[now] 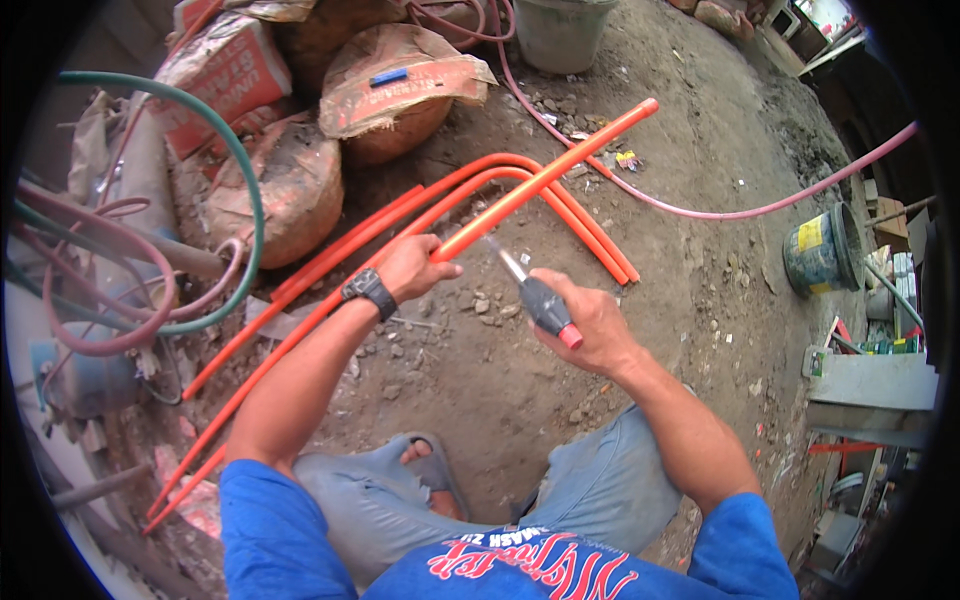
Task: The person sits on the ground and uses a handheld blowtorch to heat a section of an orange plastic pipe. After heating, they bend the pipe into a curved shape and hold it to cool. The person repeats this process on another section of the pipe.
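My left hand (412,266), with a dark watch on its wrist, is closed round the lower end of a straight orange plastic pipe (550,178). The pipe slants up and away to the right, off the ground. My right hand (596,318) grips a small blowtorch (543,302) with a dark body, a red end and a metal nozzle. The nozzle points up and left towards the pipe near my left hand, a short gap away. Whether a flame burns is unclear. Bent orange pipes (600,248) lie on the ground beneath and to the left.
Dirty cement sacks (395,90), one with a small blue object (389,76) on top, sit far left. Green hose (245,160) and pink hose (710,213) loop about. A grey bucket (562,40) stands far off, a dark bucket (822,250) at right. Pebbles litter the dirt floor.
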Tool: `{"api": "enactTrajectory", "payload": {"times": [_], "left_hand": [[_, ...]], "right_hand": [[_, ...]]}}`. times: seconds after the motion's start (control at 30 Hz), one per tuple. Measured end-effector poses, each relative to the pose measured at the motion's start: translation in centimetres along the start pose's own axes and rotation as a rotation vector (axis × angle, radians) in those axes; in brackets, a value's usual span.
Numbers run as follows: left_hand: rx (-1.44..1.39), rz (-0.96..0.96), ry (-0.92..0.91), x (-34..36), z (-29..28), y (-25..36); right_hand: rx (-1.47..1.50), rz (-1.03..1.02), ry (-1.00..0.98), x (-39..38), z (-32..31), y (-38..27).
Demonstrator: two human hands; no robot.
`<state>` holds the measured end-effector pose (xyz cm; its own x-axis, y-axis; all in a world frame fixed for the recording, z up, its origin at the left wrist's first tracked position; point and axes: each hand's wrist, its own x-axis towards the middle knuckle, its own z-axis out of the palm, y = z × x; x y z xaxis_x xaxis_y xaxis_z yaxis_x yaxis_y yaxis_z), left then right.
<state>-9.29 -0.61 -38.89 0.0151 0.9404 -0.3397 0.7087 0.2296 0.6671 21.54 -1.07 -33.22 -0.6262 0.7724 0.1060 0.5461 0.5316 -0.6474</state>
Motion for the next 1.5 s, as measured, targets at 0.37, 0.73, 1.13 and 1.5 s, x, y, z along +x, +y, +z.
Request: {"api": "enactTrajectory", "payload": {"times": [0.37,0.73,1.13,1.5], "left_hand": [[-0.379,-0.152,-0.283,0.8,-1.7,-1.2],[-0.489,-0.164,-0.381,0.7,-2.2,-1.6],[-0.569,-0.219,-0.469,0.5,-2.3,-1.5],[-0.416,-0.109,-0.417,0.6,-2.4,-1.4]], "right_hand": [[0.083,-0.02,0.078,0.6,-0.1,0.1],[0.155,-0.004,0.122,0.9,0.1,0.4],[0.195,0.146,0.103,1.2,-0.6,0.1],[0.165,0.216,0.184,1.3,-0.6,0.3]]}}
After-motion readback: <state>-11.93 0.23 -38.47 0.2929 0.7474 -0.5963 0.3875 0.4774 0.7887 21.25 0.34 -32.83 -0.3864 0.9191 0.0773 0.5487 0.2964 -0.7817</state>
